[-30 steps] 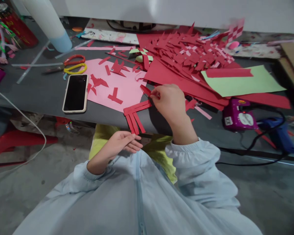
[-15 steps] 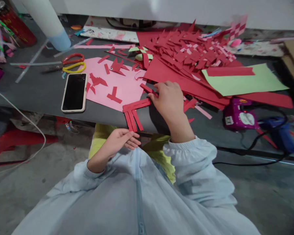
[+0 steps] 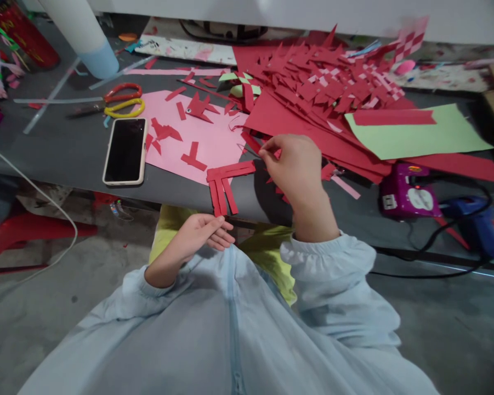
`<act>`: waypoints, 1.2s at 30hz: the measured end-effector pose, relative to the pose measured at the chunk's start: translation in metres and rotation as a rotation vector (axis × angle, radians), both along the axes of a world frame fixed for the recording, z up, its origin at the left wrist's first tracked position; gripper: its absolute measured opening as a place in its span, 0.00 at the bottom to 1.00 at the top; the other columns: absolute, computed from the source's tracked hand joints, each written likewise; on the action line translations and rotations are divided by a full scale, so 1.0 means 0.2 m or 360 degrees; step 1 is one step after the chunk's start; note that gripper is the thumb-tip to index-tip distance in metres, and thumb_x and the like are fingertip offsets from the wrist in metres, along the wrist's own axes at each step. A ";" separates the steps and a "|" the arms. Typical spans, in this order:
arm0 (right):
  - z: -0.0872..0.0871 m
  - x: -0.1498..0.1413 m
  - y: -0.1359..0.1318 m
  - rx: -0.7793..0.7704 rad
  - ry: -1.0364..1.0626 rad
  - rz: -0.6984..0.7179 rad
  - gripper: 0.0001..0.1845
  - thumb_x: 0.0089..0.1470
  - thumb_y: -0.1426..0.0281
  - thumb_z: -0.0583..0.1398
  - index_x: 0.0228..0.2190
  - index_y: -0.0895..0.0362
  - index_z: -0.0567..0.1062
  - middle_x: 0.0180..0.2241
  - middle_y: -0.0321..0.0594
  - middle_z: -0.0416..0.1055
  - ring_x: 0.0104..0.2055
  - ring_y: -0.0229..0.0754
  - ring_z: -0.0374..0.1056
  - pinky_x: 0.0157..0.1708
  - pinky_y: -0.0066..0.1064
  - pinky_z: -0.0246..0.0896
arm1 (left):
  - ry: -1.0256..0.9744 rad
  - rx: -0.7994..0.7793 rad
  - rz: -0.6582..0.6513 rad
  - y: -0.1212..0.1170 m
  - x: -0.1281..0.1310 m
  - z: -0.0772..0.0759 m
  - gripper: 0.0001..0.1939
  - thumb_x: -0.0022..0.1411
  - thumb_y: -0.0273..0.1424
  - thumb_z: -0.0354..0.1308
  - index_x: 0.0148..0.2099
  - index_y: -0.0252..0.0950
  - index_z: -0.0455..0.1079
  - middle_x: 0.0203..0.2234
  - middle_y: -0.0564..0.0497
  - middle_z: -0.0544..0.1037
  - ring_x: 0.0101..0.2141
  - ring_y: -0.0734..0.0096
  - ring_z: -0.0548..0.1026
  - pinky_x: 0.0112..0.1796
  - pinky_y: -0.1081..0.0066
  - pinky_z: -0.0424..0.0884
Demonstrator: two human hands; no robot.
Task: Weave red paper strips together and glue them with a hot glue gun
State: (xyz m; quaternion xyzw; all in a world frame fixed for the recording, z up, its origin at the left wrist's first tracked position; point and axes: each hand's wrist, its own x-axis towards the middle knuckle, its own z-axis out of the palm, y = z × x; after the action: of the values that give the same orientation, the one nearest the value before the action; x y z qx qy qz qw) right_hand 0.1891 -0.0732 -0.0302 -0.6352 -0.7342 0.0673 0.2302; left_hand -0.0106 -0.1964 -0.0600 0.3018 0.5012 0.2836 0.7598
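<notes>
My left hand (image 3: 203, 236) is at the table's front edge, palm turned up. Its thumb presses on the lower ends of folded red paper strips (image 3: 219, 192), which are joined at a corner and branch downward and to the right. Above their right end, my right hand (image 3: 294, 167) pinches a narrow red paper strip (image 3: 251, 141) between thumb and forefinger. To the left, a pink paper sheet (image 3: 214, 145) bears a red paper fish (image 3: 200, 107) with an eye and several red scraps.
A phone (image 3: 125, 151) and scissors (image 3: 123, 104) with red and yellow handles lie left. Behind my right hand are red paper sheets (image 3: 296, 126) and a pile of red woven paper fish (image 3: 324, 77). Green paper (image 3: 415, 140), a purple device (image 3: 407, 192) and a blue glue gun (image 3: 477, 219) are right.
My right hand has risen slightly and moved right, its fingers now in a clear pinch. The narrow strip at its fingertips has tilted more steeply. My left hand has hardly moved.
</notes>
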 end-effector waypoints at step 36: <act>0.17 0.07 -0.54 0.0010 0.0459 0.0897 0.08 0.61 0.72 0.57 0.37 0.50 0.76 0.31 0.38 0.78 0.34 0.41 0.68 0.34 0.34 0.64 | 0.0424 0.0689 0.0267 0.03 0.03 0.16 0.19 0.56 0.38 0.66 0.46 0.32 0.75 0.27 0.52 0.76 0.27 0.76 0.76 0.31 0.74 0.76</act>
State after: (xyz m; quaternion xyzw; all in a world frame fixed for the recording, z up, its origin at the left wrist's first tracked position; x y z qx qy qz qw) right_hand 0.2023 -0.1808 0.0035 -0.3898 -0.8413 0.2157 0.3062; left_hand -0.0052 -0.1900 -0.0277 0.4493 0.5477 0.4039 0.5788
